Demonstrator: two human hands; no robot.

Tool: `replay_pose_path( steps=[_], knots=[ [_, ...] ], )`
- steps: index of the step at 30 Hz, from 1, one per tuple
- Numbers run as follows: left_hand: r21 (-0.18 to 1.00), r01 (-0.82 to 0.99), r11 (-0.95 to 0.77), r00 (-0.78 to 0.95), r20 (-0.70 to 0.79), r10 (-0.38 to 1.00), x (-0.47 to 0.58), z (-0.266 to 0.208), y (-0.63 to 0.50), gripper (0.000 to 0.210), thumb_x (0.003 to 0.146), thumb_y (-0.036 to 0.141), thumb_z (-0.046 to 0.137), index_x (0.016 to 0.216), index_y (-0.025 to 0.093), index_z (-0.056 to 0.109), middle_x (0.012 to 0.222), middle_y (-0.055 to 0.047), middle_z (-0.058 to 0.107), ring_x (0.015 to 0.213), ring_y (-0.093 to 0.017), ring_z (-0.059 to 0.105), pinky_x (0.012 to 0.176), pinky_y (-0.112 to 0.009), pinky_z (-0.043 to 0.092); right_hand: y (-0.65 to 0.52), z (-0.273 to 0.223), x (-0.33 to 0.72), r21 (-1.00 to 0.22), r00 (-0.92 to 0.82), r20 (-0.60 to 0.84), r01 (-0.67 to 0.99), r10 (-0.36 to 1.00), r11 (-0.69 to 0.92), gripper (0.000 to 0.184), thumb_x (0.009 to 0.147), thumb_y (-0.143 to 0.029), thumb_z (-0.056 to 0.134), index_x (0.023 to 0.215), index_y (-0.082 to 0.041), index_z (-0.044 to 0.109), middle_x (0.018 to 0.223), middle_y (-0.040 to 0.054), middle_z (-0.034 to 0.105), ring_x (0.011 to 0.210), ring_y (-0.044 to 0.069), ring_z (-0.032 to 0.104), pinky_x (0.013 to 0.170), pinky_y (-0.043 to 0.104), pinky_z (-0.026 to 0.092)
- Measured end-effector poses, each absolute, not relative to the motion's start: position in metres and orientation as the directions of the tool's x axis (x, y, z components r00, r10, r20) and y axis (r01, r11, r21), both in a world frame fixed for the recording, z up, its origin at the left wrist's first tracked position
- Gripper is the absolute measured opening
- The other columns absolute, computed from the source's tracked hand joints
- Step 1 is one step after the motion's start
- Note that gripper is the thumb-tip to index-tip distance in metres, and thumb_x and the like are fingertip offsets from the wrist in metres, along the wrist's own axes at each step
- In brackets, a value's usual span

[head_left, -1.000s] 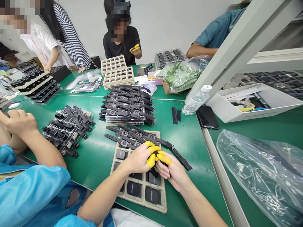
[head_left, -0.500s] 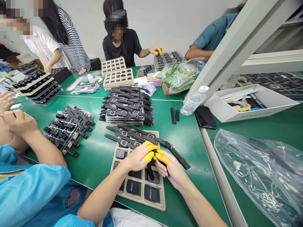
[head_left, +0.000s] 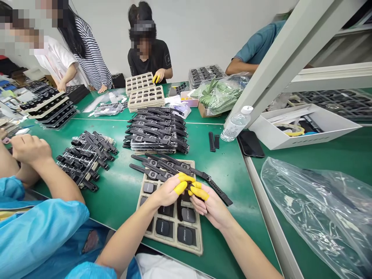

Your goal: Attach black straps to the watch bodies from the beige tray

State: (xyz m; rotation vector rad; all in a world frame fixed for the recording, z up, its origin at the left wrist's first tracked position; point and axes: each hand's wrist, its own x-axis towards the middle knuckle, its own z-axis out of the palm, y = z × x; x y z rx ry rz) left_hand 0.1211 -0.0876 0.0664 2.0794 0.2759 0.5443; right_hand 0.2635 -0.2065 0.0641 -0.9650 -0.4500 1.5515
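My left hand (head_left: 174, 189) and my right hand (head_left: 207, 199), both with yellow finger cots, pinch a small black watch strap (head_left: 188, 186) between their fingertips. The fingers cover most of it, so I cannot tell whether a watch body is attached. Under the hands lies a beige compartment tray (head_left: 200, 236) holding square black watch faces (head_left: 186, 235). Several black-strapped smartwatches (head_left: 153, 162) lie across the tray's far end, just beyond my hands. One long strap (head_left: 216, 190) reaches past the tray's right side onto the green table.
Behind the tray stands a stack of strapped watches (head_left: 157, 126), with another pile (head_left: 87, 155) to the left. Two loose strap pieces (head_left: 212, 142), a water bottle (head_left: 236, 124), a phone (head_left: 251, 143) and clear plastic bags (head_left: 314, 217) are rightward. A blue-sleeved co-worker (head_left: 43, 228) sits close on my left.
The dark strap hanging below my fingers has shifted, uncovering a watch face in the tray. My hands stay together in nearly the same place. The co-worker opposite has moved a hand to the beige trays.
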Motion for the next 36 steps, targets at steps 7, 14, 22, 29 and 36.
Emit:
replay_pose_path(
  steps=[7,14,22,29,36],
  knots=[
    [0.766,0.01,-0.643,0.887,0.291,0.36,0.119,0.064,-0.089,0.04,0.107,0.03,0.039,0.14,0.015,0.055,0.131,-0.015,0.063,0.125,-0.023,0.059,0.112,-0.043,0.049,-0.204,0.064,0.265,-0.622,0.026,-0.332,-0.758,0.943,-0.198,0.045,0.078,-0.049,0.082,0.07,-0.023,0.046,0.043,-0.0117,0.029,0.038,0.005,0.016,0.036,0.019,0.021],
    [0.62,0.15,-0.771,0.901,0.236,0.365,0.122,0.068,-0.092,0.038,0.097,0.02,0.045,0.132,0.014,0.059,0.123,-0.015,0.064,0.117,-0.025,0.062,0.104,-0.041,0.056,-0.203,0.059,0.265,-0.74,0.07,-0.416,-0.606,0.907,-0.292,0.045,0.077,-0.055,0.078,0.074,-0.022,0.048,0.043,-0.0121,0.032,0.038,0.004,0.018,0.037,0.018,0.02],
    [0.559,0.228,-0.797,0.929,0.118,0.35,0.118,0.074,-0.09,0.036,0.094,0.02,0.049,0.128,0.016,0.061,0.12,-0.014,0.066,0.114,-0.027,0.065,0.101,-0.042,0.057,-0.202,0.056,0.263,-0.768,0.046,-0.45,-0.53,0.892,-0.36,0.043,0.077,-0.057,0.075,0.076,-0.024,0.047,0.042,-0.0128,0.031,0.038,0.005,0.017,0.038,0.02,0.019],
    [0.645,0.21,-0.735,0.901,0.164,0.402,0.116,0.085,-0.087,0.047,0.102,0.026,0.047,0.149,0.019,0.046,0.138,-0.014,0.063,0.128,-0.026,0.063,0.108,-0.041,0.054,-0.204,0.055,0.283,-0.994,0.201,-0.104,0.012,0.974,-0.108,0.035,0.094,-0.059,0.062,0.096,-0.023,0.061,0.065,-0.001,0.062,0.056,0.017,0.053,0.057,0.03,0.043],
    [0.273,0.465,-0.842,0.884,-0.093,0.458,0.093,0.124,-0.038,0.025,0.098,0.017,0.051,0.114,0.018,0.071,0.108,-0.012,0.074,0.104,-0.028,0.07,0.093,-0.039,0.056,-0.208,0.068,0.318,-0.743,0.06,-0.032,0.667,0.998,-0.064,0.029,0.104,-0.035,0.046,0.09,-0.02,0.066,0.098,0.0085,0.068,0.083,0.022,0.063,0.075,0.032,0.045]
  ],
)
